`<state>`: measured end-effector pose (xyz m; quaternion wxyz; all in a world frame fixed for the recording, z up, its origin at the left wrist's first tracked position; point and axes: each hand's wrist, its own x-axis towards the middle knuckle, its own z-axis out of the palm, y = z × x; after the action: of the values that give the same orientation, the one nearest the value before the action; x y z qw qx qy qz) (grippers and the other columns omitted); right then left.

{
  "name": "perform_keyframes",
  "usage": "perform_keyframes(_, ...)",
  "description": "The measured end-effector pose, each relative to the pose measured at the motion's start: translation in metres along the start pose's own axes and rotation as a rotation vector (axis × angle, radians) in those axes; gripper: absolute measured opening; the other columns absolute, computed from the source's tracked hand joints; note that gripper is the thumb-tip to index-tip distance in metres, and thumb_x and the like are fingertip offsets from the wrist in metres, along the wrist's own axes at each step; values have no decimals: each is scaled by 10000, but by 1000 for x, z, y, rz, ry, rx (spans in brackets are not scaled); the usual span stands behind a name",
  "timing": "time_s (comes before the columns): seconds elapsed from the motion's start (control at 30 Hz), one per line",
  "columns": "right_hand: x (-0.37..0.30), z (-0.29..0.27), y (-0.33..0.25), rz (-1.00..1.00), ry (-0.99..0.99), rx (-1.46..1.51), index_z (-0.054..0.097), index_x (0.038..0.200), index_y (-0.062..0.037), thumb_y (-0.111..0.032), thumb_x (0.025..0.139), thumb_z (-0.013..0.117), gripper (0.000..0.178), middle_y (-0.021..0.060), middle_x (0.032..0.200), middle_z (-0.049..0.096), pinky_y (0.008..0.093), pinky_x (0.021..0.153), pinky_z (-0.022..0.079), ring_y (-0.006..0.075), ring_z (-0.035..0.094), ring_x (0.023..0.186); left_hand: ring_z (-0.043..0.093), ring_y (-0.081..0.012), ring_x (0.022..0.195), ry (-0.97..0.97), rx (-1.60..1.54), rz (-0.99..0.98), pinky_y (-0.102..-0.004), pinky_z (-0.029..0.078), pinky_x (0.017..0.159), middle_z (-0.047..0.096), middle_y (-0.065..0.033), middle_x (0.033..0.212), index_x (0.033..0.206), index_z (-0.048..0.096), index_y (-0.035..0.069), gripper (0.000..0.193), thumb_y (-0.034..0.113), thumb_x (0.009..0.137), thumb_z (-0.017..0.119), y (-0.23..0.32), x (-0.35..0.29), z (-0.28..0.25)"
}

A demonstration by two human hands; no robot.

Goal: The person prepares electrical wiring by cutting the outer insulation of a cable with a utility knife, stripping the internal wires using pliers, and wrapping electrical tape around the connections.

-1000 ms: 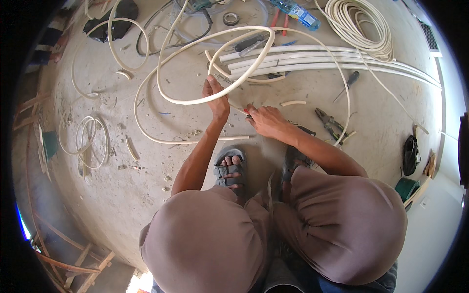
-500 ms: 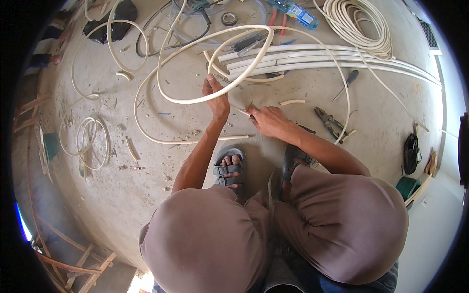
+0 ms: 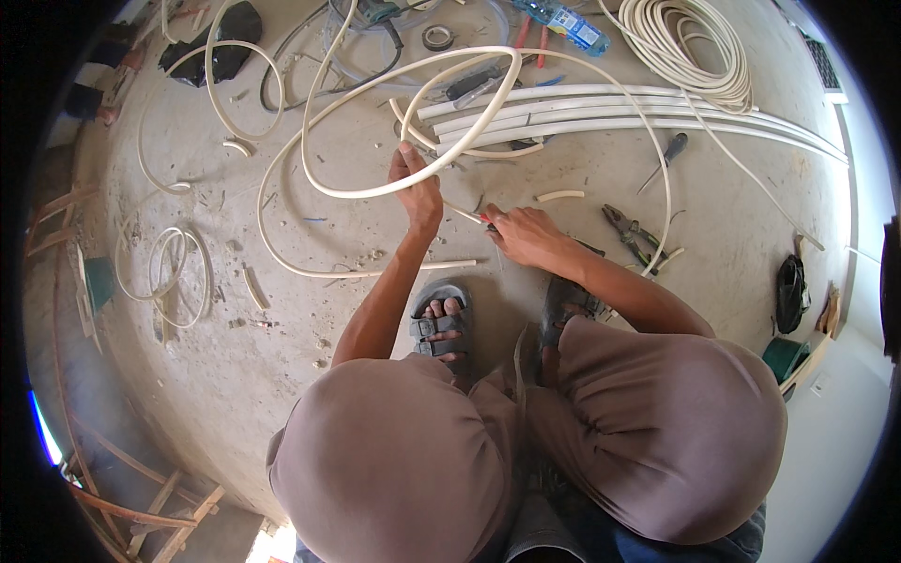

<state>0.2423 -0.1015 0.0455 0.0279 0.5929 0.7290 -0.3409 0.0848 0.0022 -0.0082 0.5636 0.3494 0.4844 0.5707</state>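
My left hand (image 3: 419, 190) is closed around a cream-coloured cable (image 3: 359, 193), whose wide loops rise over the floor in front of me. A short end of that cable points from this hand toward my right hand (image 3: 528, 235). There the right fingers are wrapped round a small tool with red and dark parts (image 3: 486, 220), which meets the cable's end. A dark piece (image 3: 588, 248) shows behind the right hand, perhaps the tool's handle. Most of the tool is hidden, so its kind is unclear.
White straight pipes (image 3: 582, 113) lie ahead, beside a large cable coil (image 3: 690, 52). Pliers (image 3: 633, 235) and a screwdriver (image 3: 666, 159) rest at the right. Black tape (image 3: 438, 38), a water bottle (image 3: 568, 26), a smaller coil (image 3: 178, 267) and cable offcuts (image 3: 253, 288) are scattered around.
My right hand has shifted slightly to the right with the tool, along the cable's end. The left hand keeps its hold almost unmoved.
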Motion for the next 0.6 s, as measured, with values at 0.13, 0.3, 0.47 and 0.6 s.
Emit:
perform_keyframes(0.13, -3, 1, 3, 15, -22, 2, 529, 1146, 9, -250, 994, 574, 304, 253, 778, 675, 525, 692, 547, 448, 688, 768, 287, -28, 487, -5, -8, -7, -227, 238, 423, 355, 68, 592, 834, 455, 116, 434, 487, 1054, 506, 3, -2, 4)
perform_keyframes(0.3, -9, -4, 2, 18, -10, 11, 551, 1147, 13, -244, 983, 585, 307, 252, 824, 688, 515, 718, 562, 438, 701, 807, 275, -24, 493, 9, 9, -1, -229, 225, 427, 340, 71, 596, 844, 455, 115, 420, 470, 1061, 500, 4, -5, 7)
perform_keyframes(0.47, -14, -4, 3, 58, -40, 1, 560, 1148, 22, -241, 974, 593, 316, 253, 848, 694, 504, 739, 576, 428, 711, 829, 270, -21, 499, 3, 13, 3, -224, 223, 431, 342, 71, 604, 851, 459, 123, 400, 459, 1065, 499, 3, -6, 8)
perform_keyframes(0.6, -15, -4, 3, 64, -65, -9, 560, 1146, 27, -243, 978, 586, 320, 253, 852, 695, 500, 739, 580, 429, 712, 826, 272, -18, 502, -10, -2, -19, -223, 221, 432, 344, 74, 612, 859, 464, 126, 387, 451, 1066, 500, 2, -5, 6)
